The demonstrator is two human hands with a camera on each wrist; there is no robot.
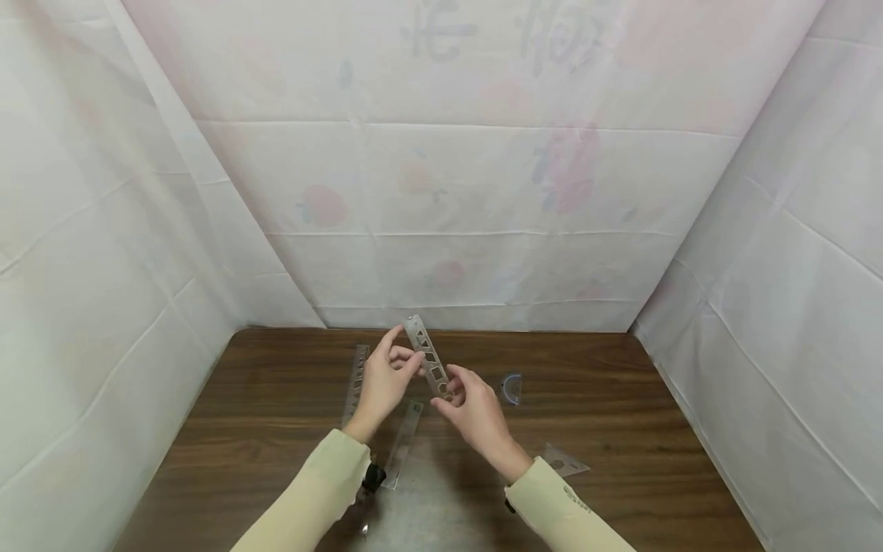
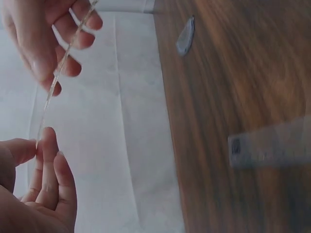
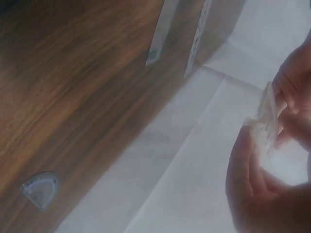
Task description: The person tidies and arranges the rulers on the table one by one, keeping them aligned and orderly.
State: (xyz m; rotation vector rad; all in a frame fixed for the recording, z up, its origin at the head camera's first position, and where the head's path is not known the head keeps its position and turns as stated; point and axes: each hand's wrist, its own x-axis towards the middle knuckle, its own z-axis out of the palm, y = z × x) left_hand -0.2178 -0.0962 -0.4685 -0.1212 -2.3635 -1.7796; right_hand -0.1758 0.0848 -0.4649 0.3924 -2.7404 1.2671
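Note:
A clear stencil ruler [image 1: 429, 357] with cut-out shapes is held above the table between both hands. My left hand [image 1: 388, 376] pinches it along its left edge, thumb on the near face. My right hand [image 1: 476, 406] grips its lower right end between thumb and fingers. In the left wrist view the ruler [image 2: 57, 73] appears edge-on, as a thin slanting line from one hand to the other. In the right wrist view the ruler [image 3: 265, 121] is blurred and foreshortened between the fingers.
On the brown wooden table [image 1: 276, 429] lie another stencil ruler [image 1: 356, 383], partly behind the left wrist, and a plain clear ruler [image 1: 403, 445]. A small protractor [image 1: 512, 389] lies to the right, with a set square [image 1: 564, 461] by the right sleeve. White curtains [image 1: 483, 192] surround the table.

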